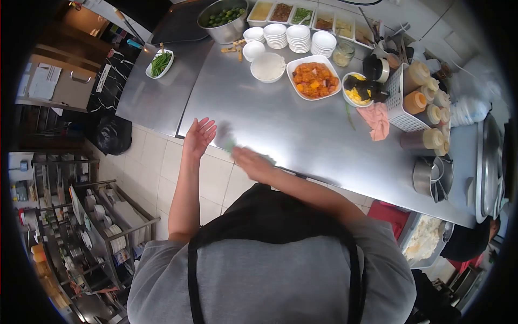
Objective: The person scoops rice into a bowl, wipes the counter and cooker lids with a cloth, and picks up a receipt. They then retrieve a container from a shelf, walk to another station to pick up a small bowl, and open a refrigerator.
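Note:
Palm up, my left hand [199, 136] is held at the counter's front edge with its fingers spread and nothing in it. To its right, my right hand [251, 163] is blurred by motion over the front edge of the steel counter [259, 121]. Pale green cloth [230, 145] shows at both sides of this hand, which presses on it; most of the cloth is hidden. Further back stand a square bowl of orange-red food [313, 79] and a white bowl [268, 67] with pale contents.
Stacked small white dishes [298, 38], a pot of green fruit [223, 21] and topping trays [281, 13] line the back. On the right are a pink cloth [374, 121], sauce bottles [415, 102] and a metal pot [426, 175]. Green beans [159, 63] sit at left.

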{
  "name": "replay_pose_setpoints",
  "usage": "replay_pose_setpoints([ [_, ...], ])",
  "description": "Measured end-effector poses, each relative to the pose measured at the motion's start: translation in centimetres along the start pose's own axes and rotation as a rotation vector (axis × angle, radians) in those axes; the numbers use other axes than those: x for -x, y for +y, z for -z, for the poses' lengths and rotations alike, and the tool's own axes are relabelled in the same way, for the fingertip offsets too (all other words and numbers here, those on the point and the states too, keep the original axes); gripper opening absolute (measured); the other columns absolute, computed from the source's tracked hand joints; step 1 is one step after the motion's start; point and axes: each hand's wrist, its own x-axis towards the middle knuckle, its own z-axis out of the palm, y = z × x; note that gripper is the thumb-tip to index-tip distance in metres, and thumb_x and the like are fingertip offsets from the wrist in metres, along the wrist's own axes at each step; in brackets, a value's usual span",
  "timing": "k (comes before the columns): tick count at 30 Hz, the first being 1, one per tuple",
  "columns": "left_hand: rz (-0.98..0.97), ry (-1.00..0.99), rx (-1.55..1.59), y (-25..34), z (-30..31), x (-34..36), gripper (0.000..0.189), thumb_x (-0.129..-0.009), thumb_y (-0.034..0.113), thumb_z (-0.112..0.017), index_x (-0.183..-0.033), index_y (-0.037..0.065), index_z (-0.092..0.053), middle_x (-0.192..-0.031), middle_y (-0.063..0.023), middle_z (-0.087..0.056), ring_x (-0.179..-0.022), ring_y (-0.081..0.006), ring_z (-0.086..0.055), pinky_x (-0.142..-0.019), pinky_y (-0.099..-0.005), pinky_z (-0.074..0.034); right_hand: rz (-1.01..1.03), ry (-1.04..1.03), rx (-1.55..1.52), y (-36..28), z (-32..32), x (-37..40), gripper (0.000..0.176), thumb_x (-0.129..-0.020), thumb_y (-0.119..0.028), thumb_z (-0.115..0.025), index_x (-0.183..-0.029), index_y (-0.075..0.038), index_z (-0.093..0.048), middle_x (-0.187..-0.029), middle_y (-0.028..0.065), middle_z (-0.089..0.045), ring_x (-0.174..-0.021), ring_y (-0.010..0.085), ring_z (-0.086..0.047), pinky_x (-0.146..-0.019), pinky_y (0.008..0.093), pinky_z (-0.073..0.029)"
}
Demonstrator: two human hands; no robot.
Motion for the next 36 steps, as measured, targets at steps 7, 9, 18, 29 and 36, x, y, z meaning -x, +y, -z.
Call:
replay_pose_setpoints([
  [7, -0.031, 0.103, 0.061, 2.9, 8.6, 0.6, 0.044, -0.092, 0.038, -0.042, -0.115, 0.001, -0.048, -0.114, -0.0151, -0.054, -0.100, -0.0249, -0.056, -0.083, -0.0341, -0.048, -0.469, 0.302, -0.038, 2.1, 7.6, 5.3, 0.048, -0.080, -0.003, -0.043, -0.128, -0.003, -0.041, -0.133, 0.0210, -0.037, -0.125, 0.0348, -0.034, -0.102, 0.0361, -0.029],
  [9, -0.035, 0.161, 0.096, 3.6, 11.1, 0.6, 0.042, -0.093, 0.037, -0.041, -0.113, 0.001, -0.049, -0.110, -0.0142, -0.056, -0.097, -0.0248, -0.057, -0.081, -0.0335, -0.049, -0.771, 0.398, 0.016, 3.0, 14.0, 6.9, 0.053, -0.090, -0.028, -0.043, -0.131, 0.002, -0.032, -0.138, 0.0265, -0.025, -0.130, 0.0391, -0.021, -0.106, 0.0436, -0.019],
  [18, -0.019, 0.093, 0.046, 6.7, 15.0, -1.1, 0.040, -0.093, 0.037, -0.039, -0.110, 0.002, -0.051, -0.104, -0.0119, -0.059, -0.092, -0.0219, -0.060, -0.077, -0.0318, -0.050, -0.705, 0.119, 0.649, 7.4, 6.6, -5.3, 0.079, -0.080, -0.053, -0.051, -0.128, 0.007, -0.034, -0.135, 0.0292, -0.027, -0.129, 0.0405, -0.021, -0.106, 0.0463, -0.017],
  [29, -0.021, -0.027, -0.142, 11.8, 12.8, -2.6, 0.044, -0.093, 0.039, -0.040, -0.115, 0.003, -0.049, -0.104, -0.0120, -0.059, -0.090, -0.0206, -0.059, -0.077, -0.0324, -0.047, -0.344, -0.200, 0.331, 4.7, -7.2, -25.5, 0.082, -0.080, -0.052, -0.050, -0.131, 0.008, -0.028, -0.141, 0.0229, -0.022, -0.133, 0.0318, -0.017, -0.109, 0.0404, -0.014],
  [36, -0.370, -0.165, -0.366, 19.6, 2.5, -7.3, 0.042, -0.091, 0.039, -0.043, -0.111, 0.003, -0.054, -0.104, -0.0098, -0.061, -0.092, -0.0166, -0.057, -0.078, -0.0300, -0.044, -0.063, -0.270, 0.353, 0.2, -5.0, -15.7, 0.059, -0.083, -0.035, -0.051, -0.127, 0.003, -0.037, -0.135, 0.0217, -0.033, -0.128, 0.0301, -0.029, -0.105, 0.0395, -0.024],
])
